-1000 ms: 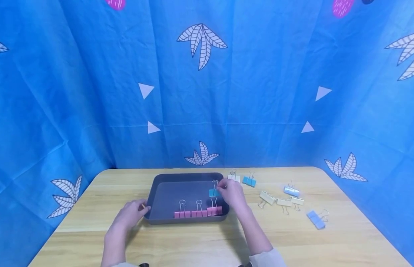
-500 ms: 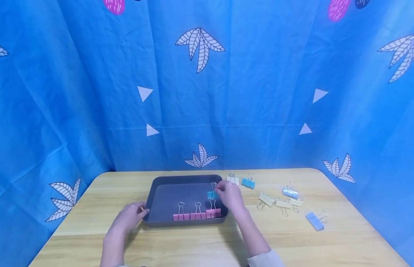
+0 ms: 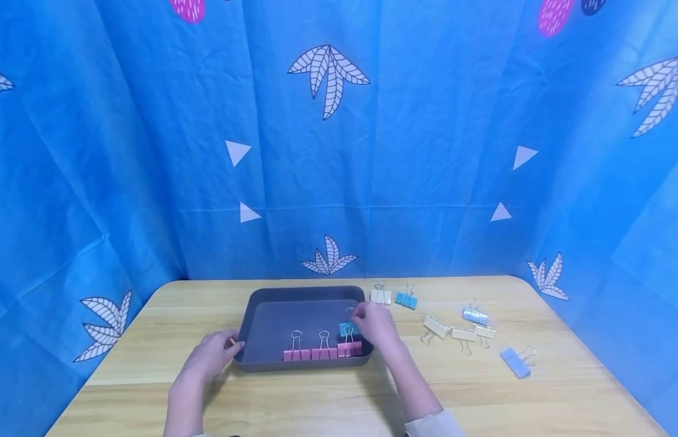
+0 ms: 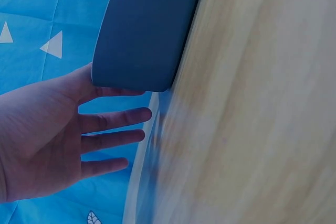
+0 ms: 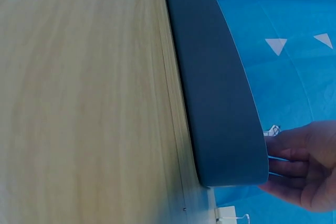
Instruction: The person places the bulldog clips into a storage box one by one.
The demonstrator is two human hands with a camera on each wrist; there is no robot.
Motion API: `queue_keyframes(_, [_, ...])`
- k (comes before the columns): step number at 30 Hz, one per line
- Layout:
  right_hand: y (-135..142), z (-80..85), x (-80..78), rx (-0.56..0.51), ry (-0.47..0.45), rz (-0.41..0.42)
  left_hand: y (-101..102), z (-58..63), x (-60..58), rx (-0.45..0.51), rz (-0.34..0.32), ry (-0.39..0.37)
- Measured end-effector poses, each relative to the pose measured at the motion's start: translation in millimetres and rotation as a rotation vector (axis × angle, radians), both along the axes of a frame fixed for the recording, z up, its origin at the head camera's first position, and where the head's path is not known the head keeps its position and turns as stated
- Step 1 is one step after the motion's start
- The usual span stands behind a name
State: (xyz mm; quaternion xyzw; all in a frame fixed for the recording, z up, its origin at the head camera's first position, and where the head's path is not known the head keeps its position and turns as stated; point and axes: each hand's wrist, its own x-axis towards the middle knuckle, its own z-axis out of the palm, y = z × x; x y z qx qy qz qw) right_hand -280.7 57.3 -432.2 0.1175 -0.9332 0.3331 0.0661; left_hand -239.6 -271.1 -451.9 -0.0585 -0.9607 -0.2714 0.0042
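A dark grey tray (image 3: 295, 366) lies on the wooden table. Three pink binder clips (image 3: 324, 353) line its front wall, wire handles up. My right hand (image 3: 378, 325) reaches over the tray's right side and pinches the wire handle of a teal binder clip (image 3: 346, 329), just behind the rightmost pink clip. In the right wrist view, the tray's outer wall (image 5: 220, 87) hides most of that clip; only a bit of wire handle (image 5: 273, 130) shows at the fingertips. My left hand (image 3: 210, 353) touches the tray's front left corner, its fingers straight in the left wrist view.
Right of the tray lie a white binder clip (image 3: 380, 297), another teal binder clip (image 3: 406, 300), several cream binder clips (image 3: 463, 334), a shiny silvery-blue clip (image 3: 474, 315) and a light blue clip (image 3: 516, 362). A blue patterned curtain (image 3: 426, 152) hangs behind the table.
My right hand has brought the teal binder clip down and toward the front of the tray, close behind the rightmost pink clip. The left hand stays at the tray's corner.
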Motion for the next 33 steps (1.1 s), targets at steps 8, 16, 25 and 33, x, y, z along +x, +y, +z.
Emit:
queue_keyframes(8, [0.6,-0.1,1.6,0.085,0.003,0.008,-0.5,-0.4,-0.6,-0.002,0.001,0.001])
queue_keyframes(16, [1.2,-1.2,2.5,0.142,0.043,0.017,-0.6,-1.0,-0.9,-0.002,0.002,0.0])
queue_keyframes(25, [1.5,-3.7,3.6,0.159,0.071,0.04,-0.4,-2.6,-1.6,0.001,0.008,-0.01])
queue_keyframes(33, [0.9,-8.0,1.1,0.171,0.081,0.067,-0.9,-3.5,-1.6,-0.003,0.016,-0.009])
